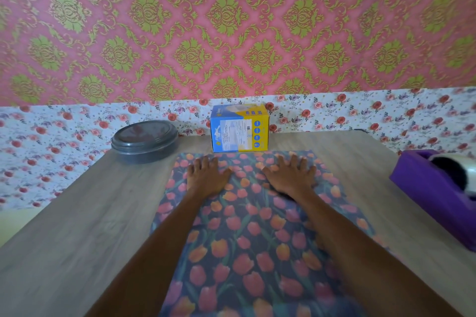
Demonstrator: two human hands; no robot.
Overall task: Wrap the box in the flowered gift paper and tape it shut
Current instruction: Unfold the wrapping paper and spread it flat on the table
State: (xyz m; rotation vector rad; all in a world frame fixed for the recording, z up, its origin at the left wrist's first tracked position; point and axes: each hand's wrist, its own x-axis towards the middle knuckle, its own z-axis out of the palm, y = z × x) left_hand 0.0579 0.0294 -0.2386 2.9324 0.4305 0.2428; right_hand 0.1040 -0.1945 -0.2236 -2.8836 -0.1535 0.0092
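Soft, even light is filling the scene, throwing only a small dark shadow onto the flowered gift paper [244,239]. The box [239,127] is reading sharpest. Nearer than it the paper's print is blurring, and wide-angle distortion is bowing the surface [77,213] edges either side of it.

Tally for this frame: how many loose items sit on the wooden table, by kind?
Blue-and-yellow cardboard box: 1
Tulip-printed gift paper sheet: 1
Grey round lidded container: 1
Purple tape dispenser: 1
Total: 4
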